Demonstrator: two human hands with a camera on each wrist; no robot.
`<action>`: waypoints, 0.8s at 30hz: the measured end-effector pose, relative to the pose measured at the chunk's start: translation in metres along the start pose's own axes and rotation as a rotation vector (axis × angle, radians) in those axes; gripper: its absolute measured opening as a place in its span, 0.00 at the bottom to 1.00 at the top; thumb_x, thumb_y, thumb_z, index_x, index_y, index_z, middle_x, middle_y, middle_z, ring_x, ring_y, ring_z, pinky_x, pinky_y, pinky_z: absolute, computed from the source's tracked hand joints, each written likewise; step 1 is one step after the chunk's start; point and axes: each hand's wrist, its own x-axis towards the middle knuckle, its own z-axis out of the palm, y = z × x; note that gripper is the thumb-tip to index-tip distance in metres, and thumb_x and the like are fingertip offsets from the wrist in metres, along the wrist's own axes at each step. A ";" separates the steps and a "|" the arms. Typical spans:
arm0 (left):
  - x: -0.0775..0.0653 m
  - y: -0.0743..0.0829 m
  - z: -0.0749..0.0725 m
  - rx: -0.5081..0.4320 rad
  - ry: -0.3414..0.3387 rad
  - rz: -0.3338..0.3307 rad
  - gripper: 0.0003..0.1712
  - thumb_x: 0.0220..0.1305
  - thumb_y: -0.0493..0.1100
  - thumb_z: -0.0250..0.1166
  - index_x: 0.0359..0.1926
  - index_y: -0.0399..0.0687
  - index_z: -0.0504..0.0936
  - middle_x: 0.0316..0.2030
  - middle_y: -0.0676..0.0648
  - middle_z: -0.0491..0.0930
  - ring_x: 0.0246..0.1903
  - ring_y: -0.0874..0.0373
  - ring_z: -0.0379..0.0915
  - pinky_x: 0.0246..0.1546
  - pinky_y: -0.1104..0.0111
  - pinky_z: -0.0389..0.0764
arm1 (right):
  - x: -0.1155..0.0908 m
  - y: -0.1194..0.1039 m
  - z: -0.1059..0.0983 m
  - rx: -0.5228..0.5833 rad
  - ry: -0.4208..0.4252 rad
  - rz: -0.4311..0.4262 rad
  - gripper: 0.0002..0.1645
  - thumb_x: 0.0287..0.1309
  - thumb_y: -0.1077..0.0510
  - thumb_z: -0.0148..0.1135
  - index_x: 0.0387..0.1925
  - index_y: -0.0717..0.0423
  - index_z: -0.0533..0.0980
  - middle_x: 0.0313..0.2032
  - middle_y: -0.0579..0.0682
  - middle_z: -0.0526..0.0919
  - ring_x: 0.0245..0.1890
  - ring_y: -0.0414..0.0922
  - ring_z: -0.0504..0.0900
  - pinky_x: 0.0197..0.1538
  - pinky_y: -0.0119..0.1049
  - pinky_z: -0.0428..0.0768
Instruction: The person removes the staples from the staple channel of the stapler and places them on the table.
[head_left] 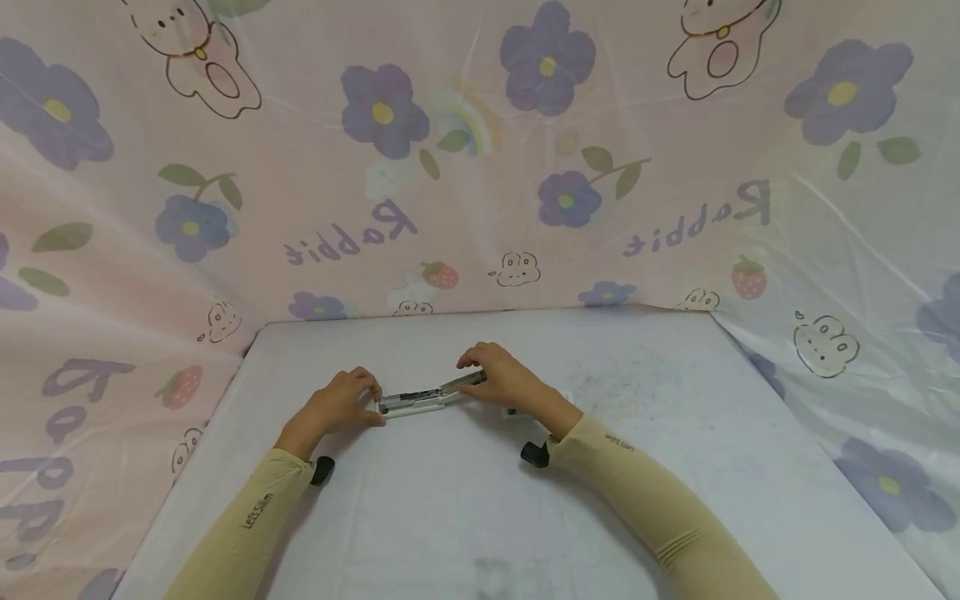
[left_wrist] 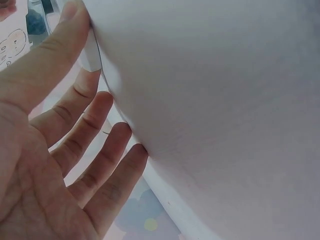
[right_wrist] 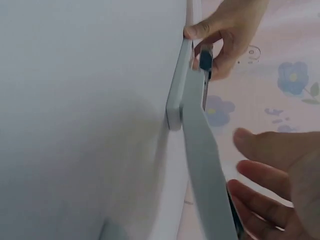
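An opened stapler [head_left: 411, 409] with a white body lies on the white table, its long arm [right_wrist: 202, 160] swung back at an angle to the base. The left hand [head_left: 336, 405] pinches the left end of the base between thumb and index finger; its other fingertips rest at the tabletop in the left wrist view. Over the raised arm, at the right end, is the right hand [head_left: 508, 382]. In the right wrist view its fingers [right_wrist: 255, 200] touch the arm's dark side, while the thumb stands off from it.
A small pale box [head_left: 514, 412] sits on the table [head_left: 420, 517] beneath the right wrist. Dark wrist cameras jut from both sleeves. Patterned cloth [head_left: 465, 167] hangs at the back and along both sides, meeting the table's edges.
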 end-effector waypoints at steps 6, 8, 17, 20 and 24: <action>0.000 0.000 -0.001 -0.003 0.001 -0.001 0.21 0.59 0.54 0.83 0.45 0.52 0.83 0.63 0.41 0.76 0.65 0.34 0.69 0.53 0.32 0.79 | 0.009 -0.015 0.015 0.043 0.074 -0.080 0.18 0.68 0.57 0.76 0.55 0.60 0.83 0.51 0.57 0.86 0.54 0.50 0.80 0.62 0.47 0.79; 0.000 0.001 -0.001 -0.004 0.000 -0.003 0.22 0.58 0.54 0.83 0.45 0.52 0.83 0.62 0.42 0.76 0.64 0.34 0.69 0.53 0.33 0.79 | 0.012 -0.020 0.021 0.037 0.071 -0.095 0.18 0.68 0.57 0.75 0.54 0.59 0.84 0.51 0.56 0.86 0.53 0.50 0.81 0.61 0.45 0.79; 0.002 -0.002 0.001 -0.011 -0.010 -0.026 0.22 0.58 0.55 0.83 0.45 0.53 0.83 0.62 0.43 0.76 0.64 0.36 0.70 0.54 0.33 0.78 | 0.020 -0.042 0.038 0.065 0.027 -0.131 0.15 0.67 0.57 0.76 0.52 0.60 0.85 0.49 0.52 0.87 0.52 0.49 0.82 0.59 0.42 0.81; 0.002 -0.002 0.001 -0.012 -0.009 -0.027 0.21 0.59 0.55 0.83 0.45 0.54 0.83 0.63 0.43 0.76 0.64 0.37 0.70 0.54 0.34 0.79 | 0.023 -0.047 0.042 0.046 -0.003 -0.119 0.14 0.68 0.56 0.75 0.52 0.57 0.86 0.50 0.49 0.86 0.55 0.48 0.82 0.62 0.41 0.80; 0.002 0.000 -0.001 0.001 -0.001 -0.019 0.21 0.58 0.55 0.83 0.44 0.54 0.83 0.62 0.42 0.77 0.63 0.37 0.71 0.52 0.34 0.80 | 0.027 -0.051 0.048 0.048 -0.034 -0.109 0.14 0.69 0.56 0.74 0.52 0.56 0.85 0.51 0.49 0.86 0.58 0.48 0.81 0.66 0.41 0.78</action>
